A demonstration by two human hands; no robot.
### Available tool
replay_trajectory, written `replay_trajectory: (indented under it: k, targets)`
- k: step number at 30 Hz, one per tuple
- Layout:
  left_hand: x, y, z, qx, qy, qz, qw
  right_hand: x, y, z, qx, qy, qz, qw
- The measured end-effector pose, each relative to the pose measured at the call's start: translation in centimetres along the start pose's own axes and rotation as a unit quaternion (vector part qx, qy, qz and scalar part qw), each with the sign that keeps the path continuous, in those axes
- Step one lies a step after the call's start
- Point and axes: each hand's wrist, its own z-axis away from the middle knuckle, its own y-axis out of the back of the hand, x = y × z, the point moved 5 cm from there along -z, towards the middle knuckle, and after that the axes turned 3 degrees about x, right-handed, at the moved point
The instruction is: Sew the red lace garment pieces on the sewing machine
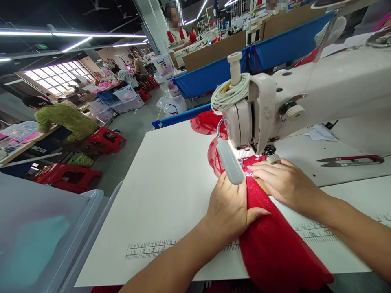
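Observation:
A long piece of red lace fabric (pixel 269 244) runs from the table's front edge up under the needle area of a white sewing machine (pixel 317 93). My left hand (pixel 229 203) is closed on its left edge, thumb lying across the top; a grey lamp head (pixel 230 160) hides some of the fingertips. Close by the presser foot (pixel 242 162), my right hand (pixel 284 183) holds the fabric's right edge with its fingers together, its thumb out of sight. Behind the needle, more red sheer fabric (pixel 214 152) lies in rounded folds.
Red-handled thread snips (pixel 351 161) lie on the machine bed at right. A printed ruler scale (pixel 152 248) crosses the white table (pixel 165 183) near its front. At left stands a translucent plastic bin (pixel 94 203). Farther off are red stools (pixel 67 177) and a seated person (pixel 64 118).

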Motion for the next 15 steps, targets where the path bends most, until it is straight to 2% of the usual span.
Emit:
replay_trajectory:
  k: [9, 15]
  targets:
    - [0.4, -0.09, 0.19, -0.034, -0.019, -0.041, 0.998, 0.12, -0.21, -0.01, -0.006, -0.011, 0.006, 1.0]
    - [0.31, 0.08, -0.03, -0.008, -0.022, -0.039, 0.999, 0.25, -0.44, 0.01, -0.011, -0.023, 0.002, 1.0]
